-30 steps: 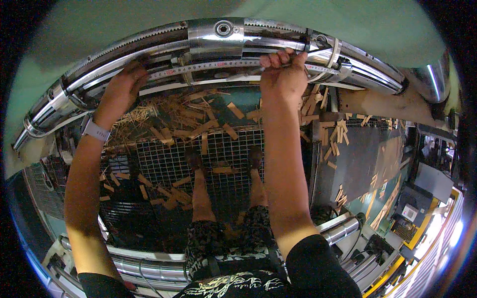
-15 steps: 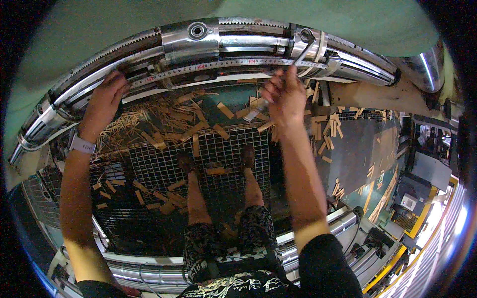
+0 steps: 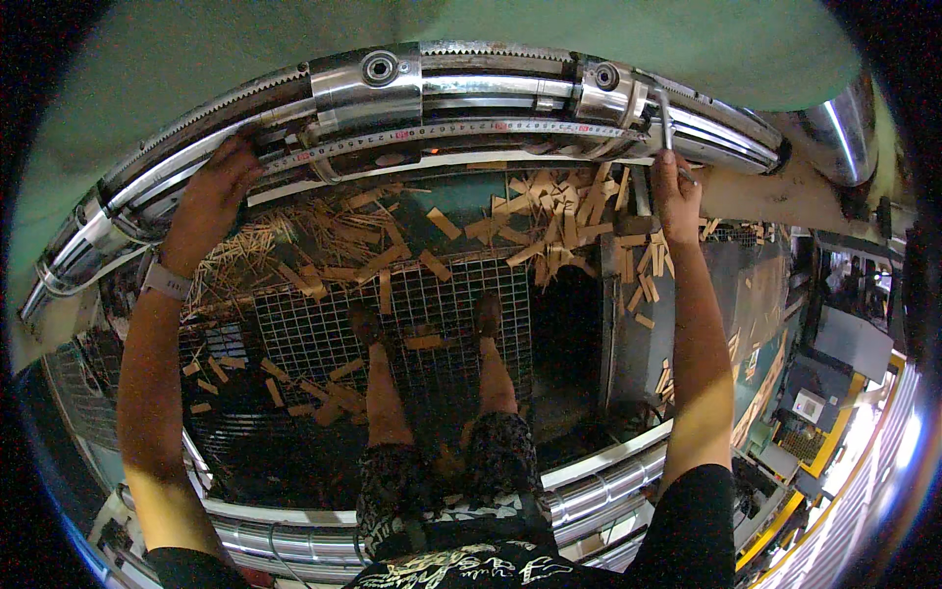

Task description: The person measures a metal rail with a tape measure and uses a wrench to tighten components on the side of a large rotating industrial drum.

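A long shiny shaft assembly with toothed rack runs across the top, carrying a wide metal collar (image 3: 368, 93) and a narrower collar (image 3: 610, 93), each with a round socket bolt. Along its near side lies a graduated measuring scale (image 3: 461, 130). My right hand (image 3: 677, 201) is closed round an L-shaped hex key (image 3: 668, 123), which points up beside the narrower collar, away from its bolt. At the scale's left end, my left hand (image 3: 211, 201) reaches to the shaft with fingers curled; shadow hides what they grip.
Cardboard strips (image 3: 564, 206) are heaped below the shaft and scattered around. My feet stand on a wire grid (image 3: 442, 373). Behind me run metal rollers (image 3: 285, 540). A large green machine cover (image 3: 589, 25) overhangs the shaft; grey and yellow equipment (image 3: 819, 383) stands at right.
The hex key has come out of the narrower collar's bolt. My right hand has moved right with it. Both collars sit slightly further left and lower in view; my left hand stays near its place.
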Action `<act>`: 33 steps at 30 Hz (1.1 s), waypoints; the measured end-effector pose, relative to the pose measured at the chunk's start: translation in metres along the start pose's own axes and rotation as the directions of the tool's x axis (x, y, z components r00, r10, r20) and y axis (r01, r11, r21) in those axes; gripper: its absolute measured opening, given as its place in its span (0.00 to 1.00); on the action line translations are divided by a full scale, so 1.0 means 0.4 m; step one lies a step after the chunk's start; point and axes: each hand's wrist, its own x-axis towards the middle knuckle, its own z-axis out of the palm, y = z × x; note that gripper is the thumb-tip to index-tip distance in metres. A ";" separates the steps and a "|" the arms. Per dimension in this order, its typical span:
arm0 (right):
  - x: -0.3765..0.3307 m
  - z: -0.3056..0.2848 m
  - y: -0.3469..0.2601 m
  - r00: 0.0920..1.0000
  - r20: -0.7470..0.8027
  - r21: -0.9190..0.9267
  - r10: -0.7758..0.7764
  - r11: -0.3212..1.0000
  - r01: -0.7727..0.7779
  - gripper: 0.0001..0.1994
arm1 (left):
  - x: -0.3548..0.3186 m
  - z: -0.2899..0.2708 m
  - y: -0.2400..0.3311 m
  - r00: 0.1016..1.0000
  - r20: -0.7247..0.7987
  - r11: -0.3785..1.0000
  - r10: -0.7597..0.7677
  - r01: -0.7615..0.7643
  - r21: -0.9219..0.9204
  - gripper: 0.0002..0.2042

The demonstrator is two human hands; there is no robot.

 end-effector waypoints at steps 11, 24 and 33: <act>-0.186 0.331 -0.148 0.950 0.028 0.667 0.310 0.702 -0.249 0.14 | -0.001 0.009 0.003 0.998 0.018 0.998 -0.061 0.061 0.015 0.06; -0.105 0.509 -0.250 0.974 -0.025 0.967 0.227 0.251 -0.033 0.15 | 0.004 0.000 0.014 0.997 0.052 0.998 -0.060 0.059 0.034 0.07; -0.047 0.552 -0.266 0.975 -0.045 0.990 0.216 0.142 0.014 0.16 | 0.006 -0.002 0.009 0.996 0.039 0.995 -0.085 0.087 -0.055 0.07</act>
